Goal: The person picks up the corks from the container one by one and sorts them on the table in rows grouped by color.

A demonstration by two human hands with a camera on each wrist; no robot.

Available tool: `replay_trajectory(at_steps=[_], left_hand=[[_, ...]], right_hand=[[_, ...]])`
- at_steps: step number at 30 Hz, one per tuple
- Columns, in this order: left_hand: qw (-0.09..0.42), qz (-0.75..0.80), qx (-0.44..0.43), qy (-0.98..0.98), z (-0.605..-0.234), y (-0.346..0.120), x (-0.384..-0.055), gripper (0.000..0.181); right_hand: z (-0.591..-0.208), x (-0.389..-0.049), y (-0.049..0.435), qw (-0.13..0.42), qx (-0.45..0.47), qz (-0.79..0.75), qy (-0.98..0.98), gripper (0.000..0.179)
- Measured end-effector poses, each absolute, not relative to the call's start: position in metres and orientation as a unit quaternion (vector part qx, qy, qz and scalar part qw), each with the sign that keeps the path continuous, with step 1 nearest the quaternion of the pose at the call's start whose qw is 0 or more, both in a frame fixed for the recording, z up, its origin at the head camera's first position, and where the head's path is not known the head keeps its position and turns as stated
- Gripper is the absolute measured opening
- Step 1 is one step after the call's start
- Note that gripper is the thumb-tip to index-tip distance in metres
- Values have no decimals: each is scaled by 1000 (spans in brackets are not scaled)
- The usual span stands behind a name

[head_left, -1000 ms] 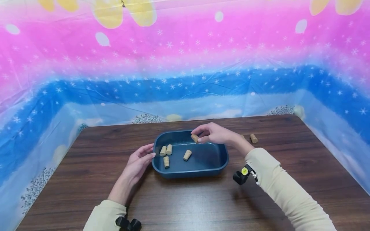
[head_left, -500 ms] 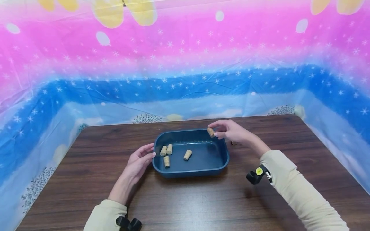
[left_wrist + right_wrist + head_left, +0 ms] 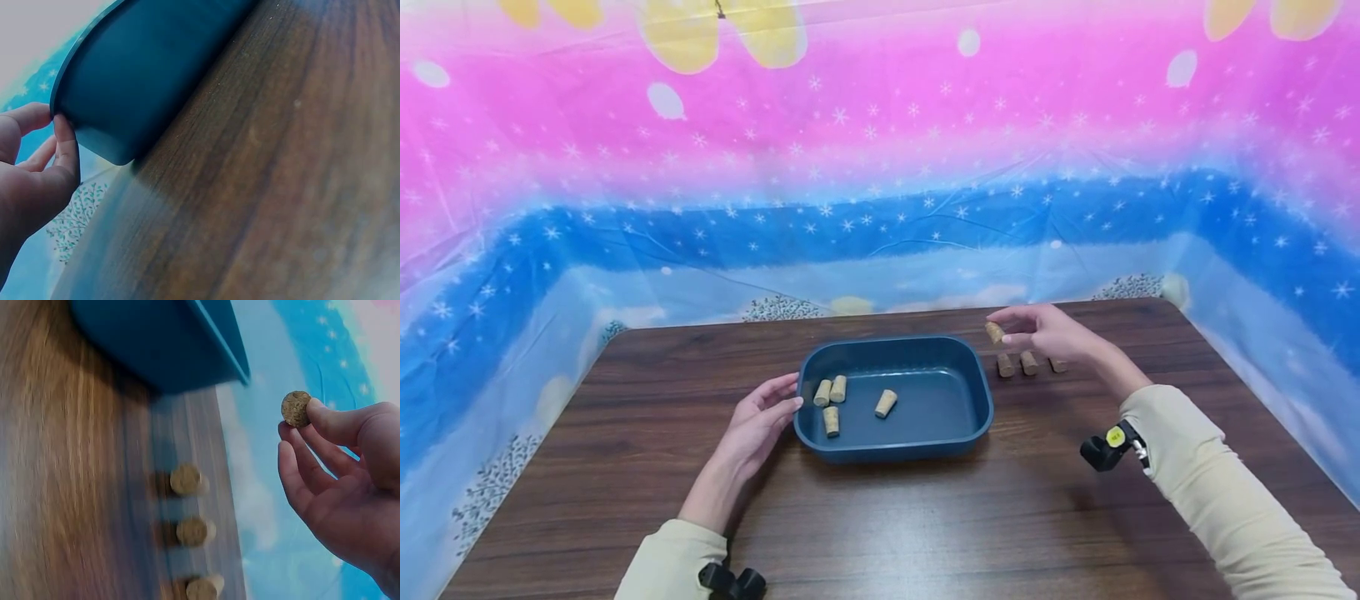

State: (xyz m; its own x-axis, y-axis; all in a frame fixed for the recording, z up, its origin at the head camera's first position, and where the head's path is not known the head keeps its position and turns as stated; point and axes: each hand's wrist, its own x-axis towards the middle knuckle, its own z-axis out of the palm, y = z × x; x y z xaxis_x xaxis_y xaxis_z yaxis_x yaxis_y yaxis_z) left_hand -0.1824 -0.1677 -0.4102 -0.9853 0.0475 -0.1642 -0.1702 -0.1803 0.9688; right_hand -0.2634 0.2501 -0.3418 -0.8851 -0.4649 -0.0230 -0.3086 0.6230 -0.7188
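In the head view, a dark blue rectangular tray stands on the table. My left hand pinches its left rim; the left wrist view has the thumb and finger at the rim. My right hand is in the air past the tray's right end, pinching a tapered cork between thumb and fingers. In the right wrist view this cork shows its round end. Three more corks stand in a row on the table below that hand, the left one nearest the tray. The right one is partly hidden by the hand.
Several corks are inside the tray: a cluster with one cork at the left end and a single cork near the middle. The brown wooden table ends at a patterned cloth backdrop.
My right hand has carried its cork rightward from over the tray to above the row on the table, uncovering corks there. The left hand and the tray have stayed put.
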Motion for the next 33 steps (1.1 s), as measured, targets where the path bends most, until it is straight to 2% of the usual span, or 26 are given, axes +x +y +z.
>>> replay_trajectory(at_steps=[14, 23, 33], left_hand=[[72, 764, -50, 639, -410, -169, -182, 48], [68, 764, -49, 639, -411, -168, -182, 48], [68, 763, -44, 641, -412, -168, -183, 48]], right_hand=[[-357, -273, 302, 69, -158, -358, 917, 44], [-368, -275, 331, 94, -103, -419, 897, 46], [-381, -271, 356, 78, -117, -374, 917, 46]])
